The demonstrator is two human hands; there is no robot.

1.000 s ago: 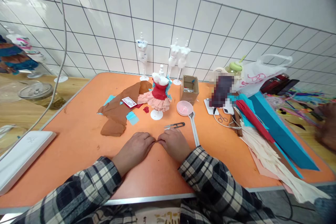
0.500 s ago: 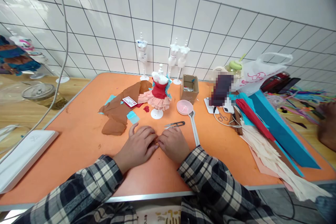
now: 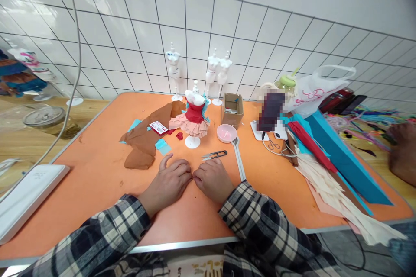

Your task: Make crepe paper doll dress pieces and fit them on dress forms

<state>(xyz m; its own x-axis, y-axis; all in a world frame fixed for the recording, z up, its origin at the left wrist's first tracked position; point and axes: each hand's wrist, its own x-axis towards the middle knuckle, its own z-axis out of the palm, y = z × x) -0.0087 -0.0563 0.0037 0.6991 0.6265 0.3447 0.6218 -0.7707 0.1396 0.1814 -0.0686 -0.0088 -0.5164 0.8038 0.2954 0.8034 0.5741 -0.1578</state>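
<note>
The orange bench (image 3: 97,203) bore brown cloth (image 3: 151,130) and, beside it, an upright dress form (image 3: 195,114) in red and pink. The left hand (image 3: 169,180) was palm-down, fingers half bent, the outermost lifted; the right hand (image 3: 214,180) was curled tighter, its fingertips close to the left's — whether either pinched anything, I could not tell. Dark snips (image 3: 218,154) lay just beyond the right hand.

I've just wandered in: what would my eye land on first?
Probably the small dress form in a red bodice and ruffled pink skirt, on the orange table. Behind it, three white dress forms stand by the tiled wall. Nearer the camera, the left hand and right hand sit close together, thread snips just beyond the right.
</note>
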